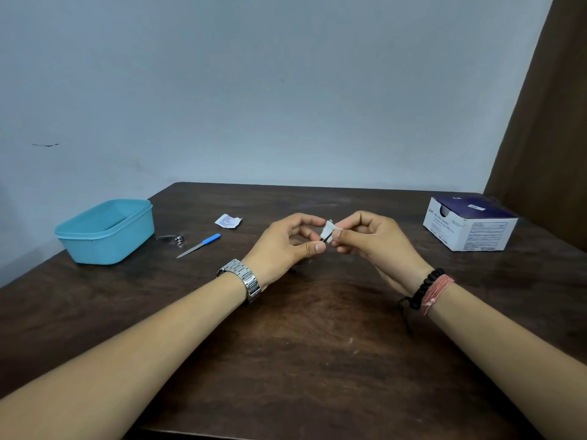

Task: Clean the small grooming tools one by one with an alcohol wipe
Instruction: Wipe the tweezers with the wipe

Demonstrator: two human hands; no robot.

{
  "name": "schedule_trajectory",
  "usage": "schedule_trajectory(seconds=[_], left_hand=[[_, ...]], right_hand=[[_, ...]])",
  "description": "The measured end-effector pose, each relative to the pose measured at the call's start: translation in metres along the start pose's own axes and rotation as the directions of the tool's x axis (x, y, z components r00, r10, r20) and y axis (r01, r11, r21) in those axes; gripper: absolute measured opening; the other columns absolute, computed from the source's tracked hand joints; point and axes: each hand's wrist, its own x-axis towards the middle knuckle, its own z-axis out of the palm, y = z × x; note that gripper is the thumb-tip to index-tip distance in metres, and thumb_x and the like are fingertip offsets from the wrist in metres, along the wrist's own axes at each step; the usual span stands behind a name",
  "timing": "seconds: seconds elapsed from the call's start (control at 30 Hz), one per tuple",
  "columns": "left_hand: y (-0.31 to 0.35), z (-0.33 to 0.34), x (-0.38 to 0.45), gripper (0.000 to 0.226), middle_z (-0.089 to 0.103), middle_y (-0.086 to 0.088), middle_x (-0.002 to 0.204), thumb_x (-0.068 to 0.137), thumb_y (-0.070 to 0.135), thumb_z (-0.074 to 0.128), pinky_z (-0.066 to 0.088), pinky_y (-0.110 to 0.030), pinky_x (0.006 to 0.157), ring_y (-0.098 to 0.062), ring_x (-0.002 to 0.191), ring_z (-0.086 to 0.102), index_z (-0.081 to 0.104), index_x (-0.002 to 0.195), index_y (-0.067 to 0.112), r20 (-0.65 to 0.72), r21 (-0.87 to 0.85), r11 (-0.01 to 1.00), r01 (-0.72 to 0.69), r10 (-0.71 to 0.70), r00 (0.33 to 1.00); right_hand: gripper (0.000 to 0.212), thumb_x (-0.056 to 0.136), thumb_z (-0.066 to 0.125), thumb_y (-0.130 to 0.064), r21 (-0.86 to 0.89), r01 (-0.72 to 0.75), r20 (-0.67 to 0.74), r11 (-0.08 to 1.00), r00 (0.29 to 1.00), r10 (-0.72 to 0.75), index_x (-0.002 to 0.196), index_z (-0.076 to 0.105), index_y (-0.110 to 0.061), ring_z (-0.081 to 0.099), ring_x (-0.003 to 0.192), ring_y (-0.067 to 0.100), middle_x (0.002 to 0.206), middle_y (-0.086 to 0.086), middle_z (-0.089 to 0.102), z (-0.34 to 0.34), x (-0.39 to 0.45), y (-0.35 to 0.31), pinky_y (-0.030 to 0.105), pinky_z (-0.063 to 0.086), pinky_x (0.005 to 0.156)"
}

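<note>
**A:** Head view, left to right: what is at nine o'clock?

**B:** A blue tub [104,231] on the bench [317,328]. Just beside it, toward three o'clock, lie nail clippers [171,238] and a nail file [198,245] with a blue handle, its long axis running from eight o'clock at the tip to two o'clock at the handle. A torn wipe packet [228,221] lies beyond the file.

**A:** And the hands?

**B:** Together at centre, above the bench. The left hand [286,246] pinches a thin dark tool [324,239], mostly hidden; I cannot tell what it is. The right hand [365,236] pinches the white wipe [328,231] folded around that tool.

**A:** So what comes next?

**B:** My guess is the file or clippers. Both lie at ten o'clock from the hands, so the left hand is nearer, and nothing stands between.

**A:** Far right?

**B:** A wipe box [470,223] at two o'clock, well apart, out of the way.
</note>
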Motion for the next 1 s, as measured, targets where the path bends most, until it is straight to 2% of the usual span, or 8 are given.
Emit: schedule_trajectory(seconds=[0.17, 0.3, 0.4, 0.5, 0.63, 0.8, 0.9, 1.0], left_hand=[[0.005, 0.003, -0.002, 0.033, 0.064, 0.001, 0.082, 0.086, 0.006, 0.068, 0.051, -0.027, 0.062, -0.017, 0.072, 0.064, 0.060, 0.118, 0.011, 0.005, -0.042, 0.999, -0.008, 0.009, 1.000], [0.007, 0.003, -0.002, 0.032, 0.065, -0.002, 0.090, 0.087, 0.010, 0.069, 0.055, -0.036, 0.064, -0.020, 0.078, 0.066, 0.061, 0.118, 0.016, 0.014, -0.051, 0.999, 0.005, -0.004, 1.000], [0.008, 0.003, -0.003, 0.029, 0.063, -0.005, 0.098, 0.088, 0.013, 0.068, 0.053, -0.027, 0.063, -0.014, 0.079, 0.065, 0.063, 0.115, 0.021, 0.031, -0.046, 0.998, 0.036, -0.035, 0.999], [0.010, 0.004, -0.005, 0.028, 0.059, -0.007, 0.099, 0.088, 0.012, 0.067, 0.051, -0.021, 0.060, -0.011, 0.075, 0.064, 0.066, 0.114, 0.020, 0.025, -0.149, 0.986, 0.079, -0.076, 0.997], [0.012, 0.002, -0.005, 0.017, 0.060, -0.010, 0.099, 0.089, 0.011, 0.064, 0.055, -0.027, 0.065, -0.013, 0.080, 0.065, 0.068, 0.105, 0.017, 0.018, -0.285, 0.950, 0.124, -0.124, 0.992], [0.011, 0.000, -0.004, 0.002, 0.061, -0.006, 0.084, 0.089, 0.010, 0.064, 0.058, -0.034, 0.069, -0.010, 0.075, 0.062, 0.064, 0.090, 0.012, -0.037, -0.357, 0.924, 0.138, -0.162, 0.986], [0.010, 0.001, -0.004, 0.003, 0.064, -0.003, 0.083, 0.088, 0.013, 0.066, 0.052, -0.024, 0.064, -0.006, 0.074, 0.061, 0.068, 0.089, 0.014, -0.101, -0.269, 0.955, 0.125, -0.157, 0.982], [0.011, 0.004, -0.004, 0.005, 0.065, -0.007, 0.083, 0.089, 0.010, 0.064, 0.053, -0.019, 0.063, -0.007, 0.067, 0.062, 0.068, 0.089, 0.009, -0.089, -0.305, 0.943, 0.131, -0.165, 0.982]], right_hand=[[0.008, 0.087, 0.065, 0.003, 0.103, -0.070, 0.058, 0.992, 0.996, 0.065, 0.092, 0.067, -0.003, 0.064, 0.069, 0.013, 0.075, 0.010, 0.069, -0.001, 0.001, 0.001, 0.019, 0.054, 0.064], [0.009, 0.087, 0.067, 0.003, 0.057, -0.071, 0.083, 0.996, 0.994, 0.066, 0.087, 0.068, -0.006, 0.065, 0.069, 0.013, 0.076, 0.009, 0.070, 0.001, -0.001, 0.004, 0.019, 0.055, 0.065], [0.008, 0.086, 0.068, 0.001, 0.042, -0.054, 0.099, 0.998, 0.994, 0.049, 0.087, 0.070, -0.006, 0.065, 0.071, 0.012, 0.077, 0.007, 0.070, 0.002, -0.001, 0.004, 0.020, 0.055, 0.067], [0.009, 0.086, 0.068, 0.000, 0.022, -0.073, 0.137, 0.997, 0.988, 0.069, 0.094, 0.071, -0.004, 0.064, 0.070, 0.012, 0.080, 0.009, 0.070, 0.002, -0.001, 0.005, 0.020, 0.055, 0.067], [0.008, 0.087, 0.069, -0.004, -0.040, -0.088, 0.176, 0.995, 0.980, 0.094, 0.093, 0.071, -0.008, 0.065, 0.072, 0.013, 0.084, 0.012, 0.072, 0.004, -0.001, 0.008, 0.023, 0.056, 0.069], [0.009, 0.091, 0.065, -0.003, -0.073, 0.021, 0.039, 0.997, 0.999, -0.018, 0.088, 0.068, -0.011, 0.068, 0.073, 0.013, 0.078, 0.007, 0.071, 0.002, 0.001, 0.004, 0.022, 0.056, 0.063], [0.010, 0.091, 0.065, -0.005, -0.179, 0.123, -0.032, 0.976, 0.991, -0.130, 0.087, 0.067, -0.014, 0.072, 0.074, 0.016, 0.077, 0.004, 0.072, 0.004, 0.000, 0.004, 0.026, 0.056, 0.063], [0.009, 0.087, 0.070, -0.009, -0.312, 0.243, -0.084, 0.919, 0.956, -0.281, 0.084, 0.068, -0.018, 0.073, 0.077, 0.013, 0.081, -0.002, 0.074, 0.006, -0.002, 0.002, 0.026, 0.058, 0.068]])
